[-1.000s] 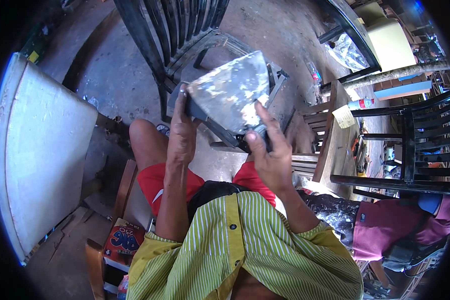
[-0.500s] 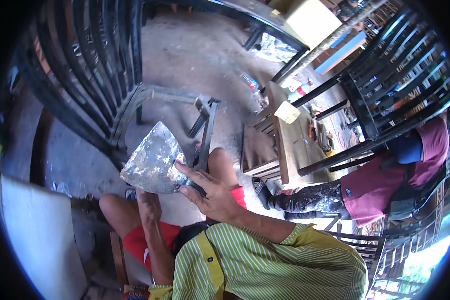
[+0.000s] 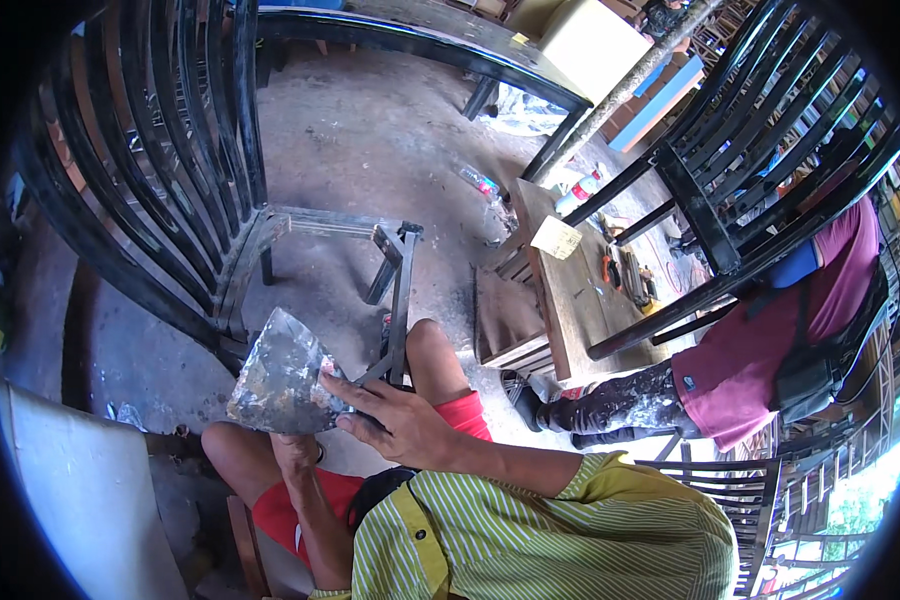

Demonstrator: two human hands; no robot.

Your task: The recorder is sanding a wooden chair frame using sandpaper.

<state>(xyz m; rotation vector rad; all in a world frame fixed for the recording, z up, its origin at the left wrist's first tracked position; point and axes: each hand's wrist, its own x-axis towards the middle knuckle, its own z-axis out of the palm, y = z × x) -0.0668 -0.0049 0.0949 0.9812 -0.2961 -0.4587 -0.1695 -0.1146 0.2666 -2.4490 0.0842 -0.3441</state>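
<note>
Both hands grip a wide, paint-smeared metal scraper blade (image 3: 282, 378) above the knees, the right hand (image 3: 395, 425) steadying its edge and the left hand (image 3: 295, 452) supporting underneath, beside the black metal chair frame (image 3: 395, 300) on the concrete floor (image 3: 370, 140).

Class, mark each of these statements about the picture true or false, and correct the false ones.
1. The right hand rests on a wide, paint-smeared scraper blade. True.
2. The person wears a plain blue shirt. False: the shirt is yellow-green with stripes.
3. A black metal frame with curved bars stands at the upper left. True.
4. The wooden bench at centre right is painted white. False: it is bare brown wood.
5. A second person in a magenta top is at the right. True.
</note>
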